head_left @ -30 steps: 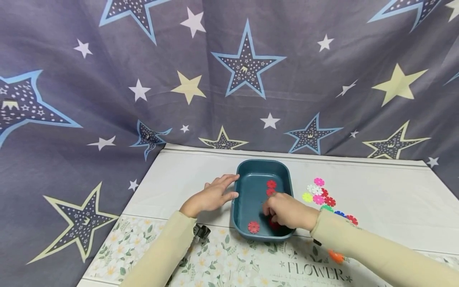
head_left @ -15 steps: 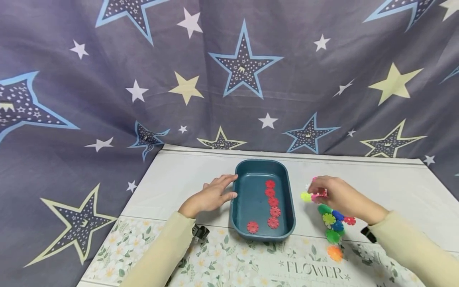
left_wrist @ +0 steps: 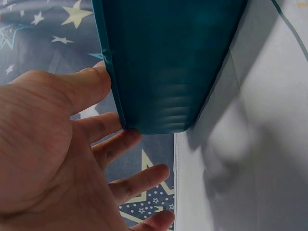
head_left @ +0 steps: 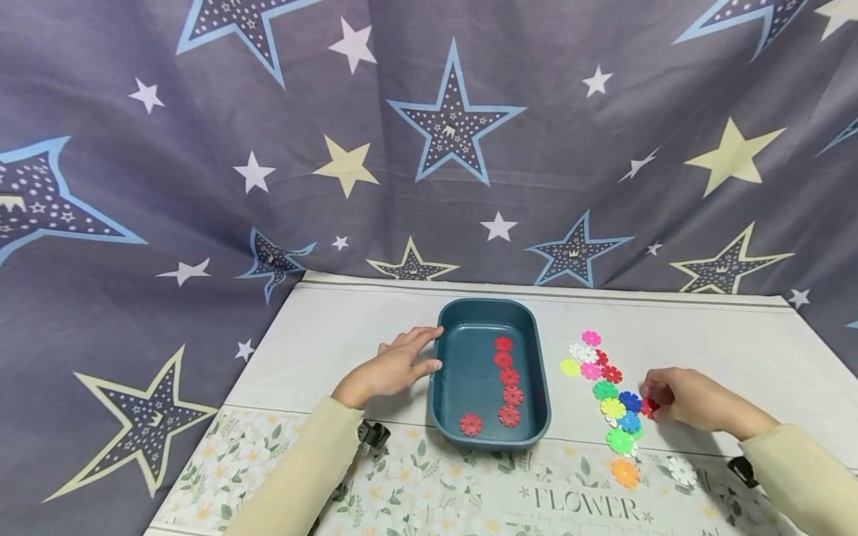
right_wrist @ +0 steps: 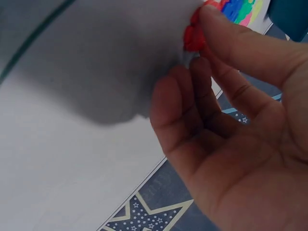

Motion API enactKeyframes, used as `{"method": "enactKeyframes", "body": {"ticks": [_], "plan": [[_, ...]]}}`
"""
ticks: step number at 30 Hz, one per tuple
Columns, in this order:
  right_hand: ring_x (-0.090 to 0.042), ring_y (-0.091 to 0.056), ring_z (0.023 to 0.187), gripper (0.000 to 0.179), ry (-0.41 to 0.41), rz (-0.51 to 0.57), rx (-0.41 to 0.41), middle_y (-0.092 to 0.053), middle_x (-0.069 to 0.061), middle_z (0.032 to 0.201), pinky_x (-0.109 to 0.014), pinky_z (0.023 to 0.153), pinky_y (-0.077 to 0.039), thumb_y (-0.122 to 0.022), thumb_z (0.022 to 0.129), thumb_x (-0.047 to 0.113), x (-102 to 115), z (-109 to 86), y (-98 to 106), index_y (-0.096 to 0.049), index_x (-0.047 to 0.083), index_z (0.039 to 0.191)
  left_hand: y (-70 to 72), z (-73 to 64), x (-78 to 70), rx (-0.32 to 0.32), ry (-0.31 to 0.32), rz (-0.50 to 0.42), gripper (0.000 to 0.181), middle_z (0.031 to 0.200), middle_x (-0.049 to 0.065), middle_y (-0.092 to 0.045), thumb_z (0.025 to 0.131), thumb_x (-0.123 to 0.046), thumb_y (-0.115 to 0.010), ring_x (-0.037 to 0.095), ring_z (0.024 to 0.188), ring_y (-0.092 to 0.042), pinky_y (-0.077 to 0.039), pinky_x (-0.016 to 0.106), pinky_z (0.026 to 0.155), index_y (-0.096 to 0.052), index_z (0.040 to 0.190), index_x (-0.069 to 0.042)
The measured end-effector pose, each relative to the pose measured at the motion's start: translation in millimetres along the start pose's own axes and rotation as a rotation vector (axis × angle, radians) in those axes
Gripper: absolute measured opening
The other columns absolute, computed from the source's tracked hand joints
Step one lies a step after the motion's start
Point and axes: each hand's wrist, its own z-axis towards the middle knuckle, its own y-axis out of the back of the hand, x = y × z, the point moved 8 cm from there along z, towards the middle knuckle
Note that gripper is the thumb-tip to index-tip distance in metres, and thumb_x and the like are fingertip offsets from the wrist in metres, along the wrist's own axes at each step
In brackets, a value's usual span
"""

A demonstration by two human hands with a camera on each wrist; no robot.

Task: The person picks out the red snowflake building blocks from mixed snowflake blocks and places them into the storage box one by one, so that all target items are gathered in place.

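My left hand (head_left: pixel 395 366) rests against the left side of a dark teal tray (head_left: pixel 439 402). Its fingers are spread, and in the left wrist view the thumb (left_wrist: pixel 91 86) and fingertips touch the tray's rim. Inside the tray lie several red flower-shaped discs (head_left: pixel 509 377), most in a line along the right side, one (head_left: pixel 471 425) apart at the lower left. My right hand (head_left: pixel 697 398) is at the right end of a loose pile, pinching a red flower-shaped disc (right_wrist: pixel 194 34) between thumb and index finger; its other fingers are curled.
Right of the tray are scattered flower discs: pink (head_left: pixel 591 338), white (head_left: pixel 583 352), yellow (head_left: pixel 570 367), green (head_left: pixel 605 390), blue (head_left: pixel 630 402) and orange (head_left: pixel 625 473). A white disc (head_left: pixel 682 470) lies on the floral cloth (head_left: pixel 415 491). A star-patterned curtain (head_left: pixel 375 208) hangs behind the table.
My right hand has left the tray, passed over the upper discs and moved right and toward me to the red disc. The left hand has stayed at the tray.
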Motion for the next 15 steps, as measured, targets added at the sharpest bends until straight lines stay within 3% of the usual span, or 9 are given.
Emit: {"method": "enactKeyframes", "body": {"ticks": [7,15], "plan": [[-0.008,-0.041,0.062,0.031,-0.003,-0.002,-0.013,-0.047,0.006,0.07,-0.027,0.055,-0.035,-0.079,0.071,0.001,-1,-4.6,-1,-0.052,0.013,0.08,0.5,-1.3,-0.7,0.005,0.003,-0.001,0.06,0.152,0.008,-0.026,0.098,-0.038,-0.049,0.042,0.136,-0.021,-0.013,0.071,0.098,-0.028,0.15,-0.017],[-0.001,-0.041,0.055,0.039,0.215,0.018,-0.152,-0.049,0.012,0.063,-0.022,0.05,-0.035,-0.071,0.071,-0.014,42,-6.4,28,-0.05,0.019,0.075,-0.2,-1.2,0.2,0.008,0.009,-0.004,0.061,0.152,0.006,-0.026,0.098,-0.04,-0.049,0.04,0.137,-0.021,-0.012,0.072,0.098,-0.028,0.15,-0.017]]}}
